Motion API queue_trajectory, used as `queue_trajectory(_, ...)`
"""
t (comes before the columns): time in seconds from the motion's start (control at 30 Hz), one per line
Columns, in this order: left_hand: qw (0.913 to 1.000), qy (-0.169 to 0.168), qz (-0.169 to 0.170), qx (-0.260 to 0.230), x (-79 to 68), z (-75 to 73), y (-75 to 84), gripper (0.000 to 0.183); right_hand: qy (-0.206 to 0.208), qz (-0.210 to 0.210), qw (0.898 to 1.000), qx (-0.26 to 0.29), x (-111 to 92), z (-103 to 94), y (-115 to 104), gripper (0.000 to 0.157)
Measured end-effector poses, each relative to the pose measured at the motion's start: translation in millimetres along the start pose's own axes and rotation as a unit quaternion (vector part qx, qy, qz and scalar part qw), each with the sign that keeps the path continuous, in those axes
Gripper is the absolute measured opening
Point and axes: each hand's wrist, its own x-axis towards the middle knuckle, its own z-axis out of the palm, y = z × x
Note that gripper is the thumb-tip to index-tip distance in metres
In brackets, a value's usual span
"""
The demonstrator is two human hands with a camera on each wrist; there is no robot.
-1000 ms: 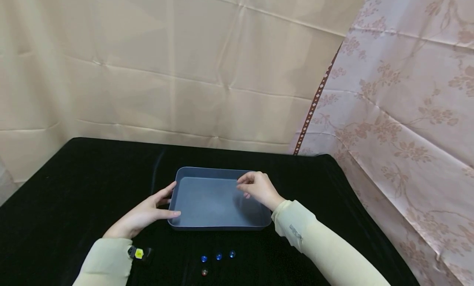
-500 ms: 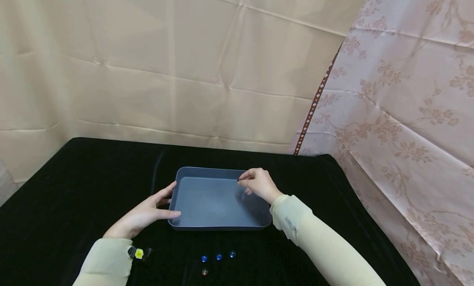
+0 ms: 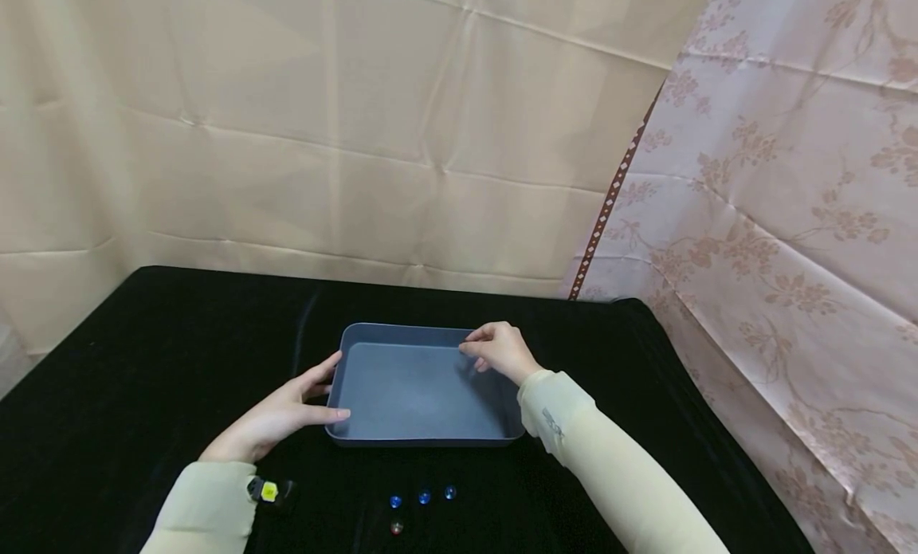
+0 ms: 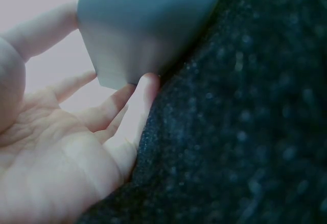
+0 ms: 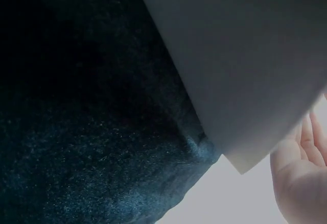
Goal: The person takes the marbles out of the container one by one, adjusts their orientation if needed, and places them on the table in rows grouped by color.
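Note:
A blue-grey rectangular tray (image 3: 412,387) lies on the black cloth. At its left end my left hand (image 3: 283,414) holds it, thumb over the rim and fingers along the outer wall. The left wrist view shows those fingertips touching the tray's corner (image 4: 148,35). Over the tray's far right part, my right hand (image 3: 505,353) has thumb and forefinger pinched together; what is between them is mostly hidden, a small dark thing. From the right wrist, the tray's wall (image 5: 245,71) covers most of that hand (image 5: 301,173).
Three blue glass marbles, among them a middle one (image 3: 425,497), lie in a row in front of the tray. Just nearer is a reddish clear marble (image 3: 397,528). A beige curtain (image 3: 358,139) hangs behind the table, a floral one (image 3: 789,219) at the right.
My right hand has risen slightly toward the tray's far rim, its fingertips drawing together, and its forearm has shifted left. A small dark thing showed at them half a second ago. The left hand stays put.

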Motion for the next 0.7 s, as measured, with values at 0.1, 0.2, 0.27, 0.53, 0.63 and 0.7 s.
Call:
queue_trajectory(0.1, 1.0000, -0.001, 0.002, 0.001, -0.1, 0.1, 0.1, 0.091, 0.003, 0.005, 1.000, 0.000, 2, 0.7, 0, 0.022)
queue_trajectory(0.2, 1.0000, 0.001, 0.001, 0.003, 0.0, -0.1, 0.3, 0.091, 0.005, 0.015, 1.000, -0.002, 5, 1.0, 1, 0.022)
queue_trajectory(0.27, 1.0000, 0.003, 0.000, 0.004, 0.2, -0.3, 0.4, 0.091, 0.005, 0.021, 1.000, -0.002, 7, 1.2, 1, 0.023)
queue_trajectory(0.53, 1.0000, 0.001, 0.001, 0.004, 0.6, -0.9, -0.2, 0.091, 0.011, 0.033, 0.999, -0.010, 9, 3.4, 2, 0.023)
queue_trajectory(0.63, 1.0000, 0.001, 0.001, 0.004, 0.3, 0.3, 0.0, 0.091, 0.010, 0.040, 0.999, -0.013, 10, 4.6, 3, 0.025)
queue_trajectory(0.7, 1.0000, 0.001, 0.000, 0.005, 0.3, 1.2, 0.0, 0.091, 0.009, 0.043, 0.999, -0.016, 11, 5.5, 4, 0.026)
